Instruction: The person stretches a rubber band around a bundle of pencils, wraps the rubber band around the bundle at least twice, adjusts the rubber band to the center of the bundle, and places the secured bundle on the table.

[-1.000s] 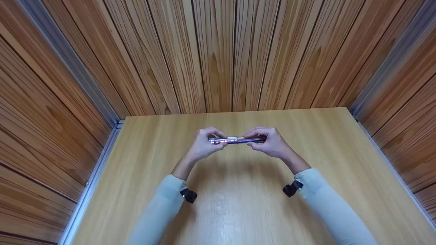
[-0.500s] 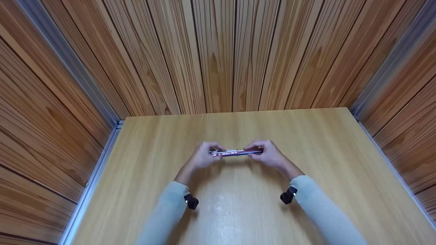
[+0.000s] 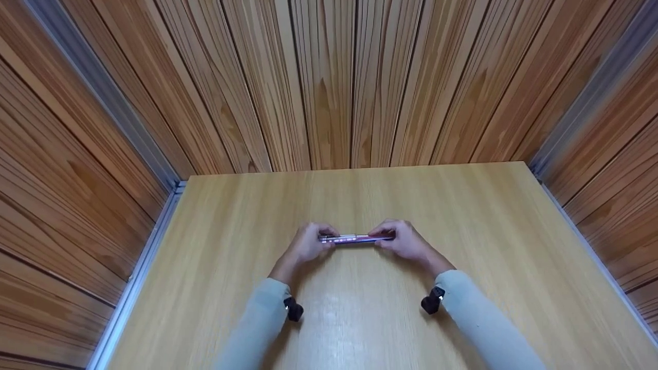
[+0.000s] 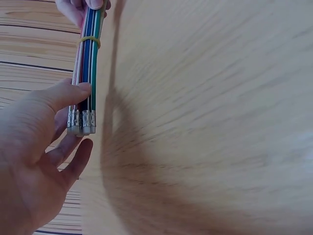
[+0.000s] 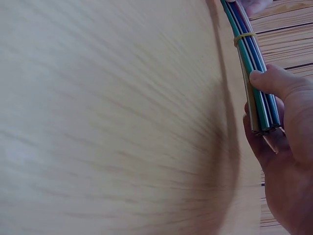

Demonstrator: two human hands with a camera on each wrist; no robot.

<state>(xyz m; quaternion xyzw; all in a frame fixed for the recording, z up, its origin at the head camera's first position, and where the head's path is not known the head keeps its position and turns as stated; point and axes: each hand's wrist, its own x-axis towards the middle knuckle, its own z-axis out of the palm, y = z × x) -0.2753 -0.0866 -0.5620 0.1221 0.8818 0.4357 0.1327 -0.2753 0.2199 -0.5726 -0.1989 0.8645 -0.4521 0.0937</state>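
A bundle of striped pencils (image 3: 354,239) lies level between the two hands, low over the table; whether it touches the wood I cannot tell. A yellow rubber band (image 4: 91,40) wraps the middle. My left hand (image 3: 307,243) pinches the end with metal ferrules and erasers (image 4: 81,125), thumb on the near side. At the other end my right hand (image 3: 407,241) grips the pencils (image 5: 259,100) between thumb and fingers. Blue, green, red and white barrels show in the left wrist view. The fingers behind the bundle are partly hidden.
The light wooden table (image 3: 354,318) spreads around both hands. Wood-plank walls (image 3: 329,87) stand behind and on both sides, with metal rails (image 3: 144,262) along the edges. A small dark camera sits at each wrist.
Both hands have moved the pencil bundle down and toward the person, nearer to the table. The grip at each end stays the same.
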